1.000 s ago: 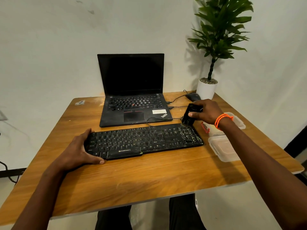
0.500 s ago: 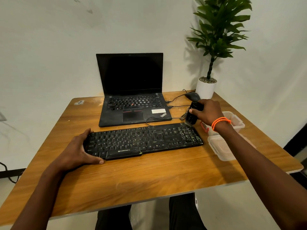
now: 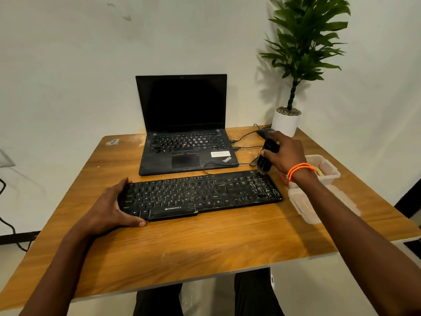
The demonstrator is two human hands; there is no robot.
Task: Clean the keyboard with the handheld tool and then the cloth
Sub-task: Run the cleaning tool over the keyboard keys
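Partly hidden: handheld tool [image 3: 263,164] in right hand [image 3: 285,154], tip at keyboard [image 3: 200,195].

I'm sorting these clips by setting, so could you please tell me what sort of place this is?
Probably an office or home desk workspace: an open laptop on a wooden table, a keyboard in front of it, and a potted plant at the back corner.

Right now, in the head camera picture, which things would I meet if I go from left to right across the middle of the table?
Left hand → keyboard, whose left end that hand holds → handheld tool, gripped by the right hand → clear plastic box.
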